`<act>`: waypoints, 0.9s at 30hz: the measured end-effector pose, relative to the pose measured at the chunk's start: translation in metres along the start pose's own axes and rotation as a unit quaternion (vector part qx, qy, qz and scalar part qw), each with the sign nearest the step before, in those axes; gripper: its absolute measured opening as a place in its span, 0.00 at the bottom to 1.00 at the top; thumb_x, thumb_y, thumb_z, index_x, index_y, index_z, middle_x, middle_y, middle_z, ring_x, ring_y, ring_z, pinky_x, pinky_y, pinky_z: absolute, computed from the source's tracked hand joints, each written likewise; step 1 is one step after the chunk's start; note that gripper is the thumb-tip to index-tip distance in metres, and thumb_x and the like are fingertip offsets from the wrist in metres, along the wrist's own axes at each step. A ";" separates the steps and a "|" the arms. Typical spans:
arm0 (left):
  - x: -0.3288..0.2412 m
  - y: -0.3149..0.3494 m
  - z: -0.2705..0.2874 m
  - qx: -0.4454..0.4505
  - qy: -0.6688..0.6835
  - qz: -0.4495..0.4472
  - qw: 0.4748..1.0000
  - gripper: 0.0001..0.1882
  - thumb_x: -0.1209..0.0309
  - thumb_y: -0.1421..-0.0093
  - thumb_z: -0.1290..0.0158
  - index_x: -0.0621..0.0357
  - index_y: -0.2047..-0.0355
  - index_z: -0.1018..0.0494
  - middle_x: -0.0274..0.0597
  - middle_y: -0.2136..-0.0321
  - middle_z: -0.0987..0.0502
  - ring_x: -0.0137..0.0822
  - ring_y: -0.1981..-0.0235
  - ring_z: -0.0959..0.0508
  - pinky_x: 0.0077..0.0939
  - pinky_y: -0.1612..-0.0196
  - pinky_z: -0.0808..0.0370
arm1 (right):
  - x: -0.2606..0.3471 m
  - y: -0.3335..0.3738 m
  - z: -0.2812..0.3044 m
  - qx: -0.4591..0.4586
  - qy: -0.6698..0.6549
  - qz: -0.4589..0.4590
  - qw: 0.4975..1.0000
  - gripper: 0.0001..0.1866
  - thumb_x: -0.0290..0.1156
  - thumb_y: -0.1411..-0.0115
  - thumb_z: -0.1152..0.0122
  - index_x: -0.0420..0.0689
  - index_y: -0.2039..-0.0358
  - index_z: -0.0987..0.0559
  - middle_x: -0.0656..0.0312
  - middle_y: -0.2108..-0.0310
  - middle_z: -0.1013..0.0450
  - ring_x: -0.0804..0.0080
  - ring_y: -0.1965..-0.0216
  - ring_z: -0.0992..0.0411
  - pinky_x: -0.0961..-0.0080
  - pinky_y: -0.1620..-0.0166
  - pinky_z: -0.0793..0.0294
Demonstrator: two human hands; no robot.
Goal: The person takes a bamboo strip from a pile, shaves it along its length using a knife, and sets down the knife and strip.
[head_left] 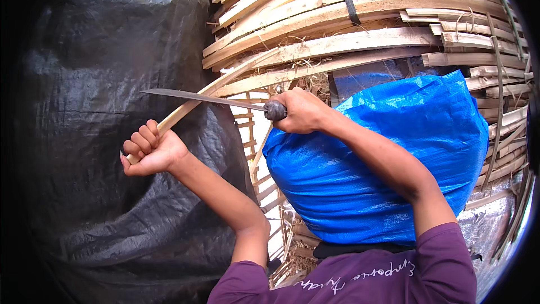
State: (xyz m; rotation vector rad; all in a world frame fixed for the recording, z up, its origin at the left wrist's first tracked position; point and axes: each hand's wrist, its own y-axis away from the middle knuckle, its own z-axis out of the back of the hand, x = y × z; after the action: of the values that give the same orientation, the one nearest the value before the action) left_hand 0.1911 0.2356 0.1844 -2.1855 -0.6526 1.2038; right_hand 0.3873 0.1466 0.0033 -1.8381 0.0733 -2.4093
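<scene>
A long pale strip, bamboo by its look, (181,112) slants up and to the right from my left hand (154,151), whose fingers are wrapped round its lower end. My right hand (300,111) grips a large knife by its dark, wrapped handle. The knife's long narrow blade (225,101) points left and crosses the strip partway along, above my left fist. From this view the blade seems to touch the strip. Part of the handle is hidden in my right palm.
Black plastic sheeting (112,67) covers the left side. A blue tarp (371,152) lies across my lap, beneath my right forearm. Stacked bamboo strips (360,5) lie at the far side, with fibre shavings among them. A slatted lattice (247,129) shows between the two sheets.
</scene>
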 end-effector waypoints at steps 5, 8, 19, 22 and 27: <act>0.006 0.004 0.003 0.013 0.013 0.012 1.000 0.21 0.57 0.43 0.61 0.44 0.87 0.55 0.26 0.92 0.57 0.24 0.89 0.59 0.23 0.80 0.56 | -0.095 -0.001 0.018 -0.043 -0.026 -0.210 0.976 0.13 0.34 0.54 0.42 0.40 0.69 0.20 0.42 0.72 0.23 0.51 0.67 0.22 0.59 0.59 0.24; 0.005 0.005 -0.002 0.031 0.013 0.002 0.999 0.21 0.56 0.43 0.61 0.44 0.87 0.55 0.26 0.92 0.57 0.24 0.89 0.59 0.23 0.80 0.56 | -0.084 0.003 0.018 -0.048 0.005 -0.218 0.975 0.14 0.35 0.54 0.42 0.39 0.69 0.21 0.40 0.73 0.23 0.50 0.67 0.22 0.58 0.58 0.24; 0.008 -0.005 0.007 -0.003 -0.001 0.001 1.000 0.20 0.57 0.44 0.61 0.44 0.87 0.55 0.26 0.92 0.56 0.24 0.89 0.58 0.22 0.80 0.56 | -0.072 -0.001 0.010 -0.073 0.041 -0.172 0.981 0.13 0.32 0.54 0.42 0.40 0.69 0.20 0.41 0.71 0.23 0.46 0.65 0.23 0.56 0.57 0.25; 0.008 -0.007 0.019 -0.019 0.005 0.000 1.000 0.20 0.56 0.44 0.60 0.44 0.87 0.55 0.26 0.92 0.56 0.24 0.89 0.57 0.22 0.80 0.55 | -0.108 0.006 0.018 -0.088 0.059 -0.270 0.957 0.19 0.35 0.54 0.41 0.35 0.65 0.20 0.37 0.65 0.24 0.44 0.58 0.24 0.56 0.52 0.25; 0.009 -0.008 0.020 -0.068 -0.011 -0.016 0.997 0.20 0.56 0.44 0.60 0.44 0.87 0.55 0.27 0.92 0.55 0.25 0.89 0.56 0.22 0.80 0.55 | -0.099 0.007 0.020 -0.088 0.079 -0.298 0.947 0.20 0.35 0.53 0.41 0.31 0.65 0.21 0.36 0.64 0.24 0.42 0.58 0.24 0.55 0.52 0.25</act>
State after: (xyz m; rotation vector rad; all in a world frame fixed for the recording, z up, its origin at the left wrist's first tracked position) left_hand 0.1773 0.2517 0.1758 -2.2660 -0.7978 1.2001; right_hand 0.4330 0.1520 -0.0872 -1.9528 -0.3105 -3.0388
